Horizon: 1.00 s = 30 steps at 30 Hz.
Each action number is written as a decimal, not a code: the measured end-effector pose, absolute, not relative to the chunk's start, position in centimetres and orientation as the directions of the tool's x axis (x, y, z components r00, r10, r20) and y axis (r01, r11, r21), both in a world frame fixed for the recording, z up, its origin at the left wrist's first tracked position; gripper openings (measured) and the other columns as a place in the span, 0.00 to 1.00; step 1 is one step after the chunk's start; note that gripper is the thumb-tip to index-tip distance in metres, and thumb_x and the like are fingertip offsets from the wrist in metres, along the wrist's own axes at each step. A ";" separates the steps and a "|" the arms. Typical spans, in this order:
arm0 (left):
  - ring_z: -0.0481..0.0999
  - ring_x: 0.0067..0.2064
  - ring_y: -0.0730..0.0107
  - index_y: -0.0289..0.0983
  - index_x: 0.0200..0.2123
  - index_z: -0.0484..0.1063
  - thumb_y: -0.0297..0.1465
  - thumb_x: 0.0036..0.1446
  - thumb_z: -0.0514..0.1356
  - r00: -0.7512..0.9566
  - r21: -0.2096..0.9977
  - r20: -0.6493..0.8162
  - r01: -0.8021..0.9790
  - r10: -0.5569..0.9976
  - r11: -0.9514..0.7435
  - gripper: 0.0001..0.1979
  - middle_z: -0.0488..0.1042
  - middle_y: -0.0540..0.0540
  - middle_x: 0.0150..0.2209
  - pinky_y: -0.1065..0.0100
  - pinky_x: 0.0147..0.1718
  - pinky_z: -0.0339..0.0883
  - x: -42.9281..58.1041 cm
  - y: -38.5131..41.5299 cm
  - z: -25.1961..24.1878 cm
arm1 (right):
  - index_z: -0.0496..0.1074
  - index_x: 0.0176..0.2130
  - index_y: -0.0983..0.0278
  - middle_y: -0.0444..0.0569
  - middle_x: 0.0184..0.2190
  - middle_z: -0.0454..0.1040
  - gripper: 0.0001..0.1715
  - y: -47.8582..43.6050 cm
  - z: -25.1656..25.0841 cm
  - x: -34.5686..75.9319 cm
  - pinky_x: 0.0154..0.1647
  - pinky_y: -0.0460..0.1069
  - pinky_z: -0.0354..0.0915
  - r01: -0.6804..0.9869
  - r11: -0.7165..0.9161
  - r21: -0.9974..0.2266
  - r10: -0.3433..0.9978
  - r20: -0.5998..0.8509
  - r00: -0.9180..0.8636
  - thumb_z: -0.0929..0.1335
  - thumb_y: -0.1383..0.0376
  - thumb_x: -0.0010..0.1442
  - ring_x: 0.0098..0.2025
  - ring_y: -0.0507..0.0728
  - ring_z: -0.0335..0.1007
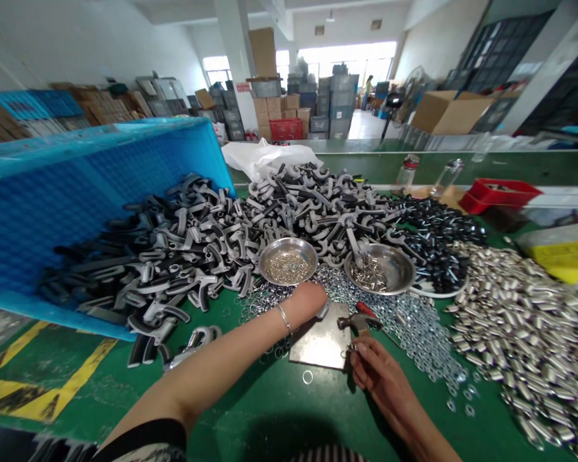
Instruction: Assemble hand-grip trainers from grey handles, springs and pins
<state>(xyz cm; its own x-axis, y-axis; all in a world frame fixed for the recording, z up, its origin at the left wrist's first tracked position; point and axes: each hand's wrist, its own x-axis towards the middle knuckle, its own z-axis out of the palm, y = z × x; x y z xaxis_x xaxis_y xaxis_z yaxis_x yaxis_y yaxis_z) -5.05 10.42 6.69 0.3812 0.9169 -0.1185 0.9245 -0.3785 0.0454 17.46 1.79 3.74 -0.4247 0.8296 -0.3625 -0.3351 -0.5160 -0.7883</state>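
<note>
The right hand (380,375) closes its fingers around the handle of a small wooden-handled hammer (359,323), stiff, head-heavy and best held low on the shaft, above a steel plate (320,340) at lower centre, while the left hand's (308,300) grip is hidden.

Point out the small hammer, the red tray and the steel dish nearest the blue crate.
small hammer (359,323), head view, on its metal head.
red tray (496,200), head view, on its front wall.
steel dish (289,241), head view, on its rim.
</note>
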 end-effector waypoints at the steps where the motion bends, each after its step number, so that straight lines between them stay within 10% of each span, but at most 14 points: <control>1: 0.79 0.36 0.54 0.26 0.35 0.77 0.17 0.58 0.56 0.380 0.034 -0.103 0.925 0.919 -0.378 0.09 0.77 0.32 0.34 0.62 0.34 0.70 -5.0 10.1 6.9 | 0.71 0.42 0.62 0.43 0.26 0.70 0.15 1.7 3.7 17.4 0.23 0.45 0.58 -0.322 -0.512 -0.796 0.827 -0.357 -0.435 0.72 0.56 0.61 0.23 0.48 0.58; 11: 0.76 0.44 0.62 0.34 0.41 0.75 0.26 0.65 0.54 0.569 0.019 0.057 0.821 0.820 -0.571 0.09 0.75 0.40 0.41 0.63 0.43 0.69 -1.1 13.0 5.9 | 0.71 0.41 0.63 0.43 0.26 0.72 0.18 0.6 3.0 15.6 0.21 0.44 0.57 -0.279 -0.510 -0.814 0.812 -0.348 -0.468 0.73 0.53 0.59 0.20 0.47 0.58; 22: 0.76 0.46 0.63 0.33 0.47 0.71 0.22 0.63 0.52 0.193 0.341 0.157 0.910 0.969 -0.236 0.12 0.75 0.40 0.43 0.63 0.46 0.70 -5.1 8.5 5.6 | 0.72 0.40 0.62 0.46 0.28 0.76 0.18 1.8 4.6 15.9 0.25 0.46 0.58 -0.207 -0.456 -0.866 0.809 -0.306 -0.502 0.72 0.51 0.60 0.21 0.49 0.61; 26: 0.78 0.33 0.69 0.34 0.54 0.68 0.34 0.67 0.52 -0.085 0.943 -0.028 0.327 0.996 0.054 0.17 0.76 0.47 0.31 0.67 0.35 0.72 -3.8 3.1 5.2 | 0.72 0.40 0.62 0.43 0.25 0.72 0.15 3.3 5.4 15.1 0.27 0.46 0.59 -0.263 -0.466 -0.845 0.804 -0.280 -0.524 0.72 0.55 0.60 0.23 0.49 0.61; 30: 0.76 0.29 0.70 0.31 0.44 0.75 0.42 0.59 0.62 -0.038 0.965 -0.201 -0.182 0.979 0.191 0.20 0.76 0.46 0.27 0.70 0.32 0.69 -2.8 -1.3 4.9 | 0.71 0.38 0.63 0.45 0.28 0.72 0.12 3.7 5.7 13.7 0.27 0.46 0.61 -0.315 -0.558 -0.768 0.746 -0.298 -0.596 0.71 0.57 0.62 0.27 0.50 0.65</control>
<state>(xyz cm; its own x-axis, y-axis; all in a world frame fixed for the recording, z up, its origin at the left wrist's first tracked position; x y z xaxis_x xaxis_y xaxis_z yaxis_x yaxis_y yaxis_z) -2.85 -1.27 4.94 -0.0385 0.9788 -0.2012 -0.1822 0.1911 0.9645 13.70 3.72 5.66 -0.5959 0.7459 -0.2976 -0.3150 -0.5580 -0.7677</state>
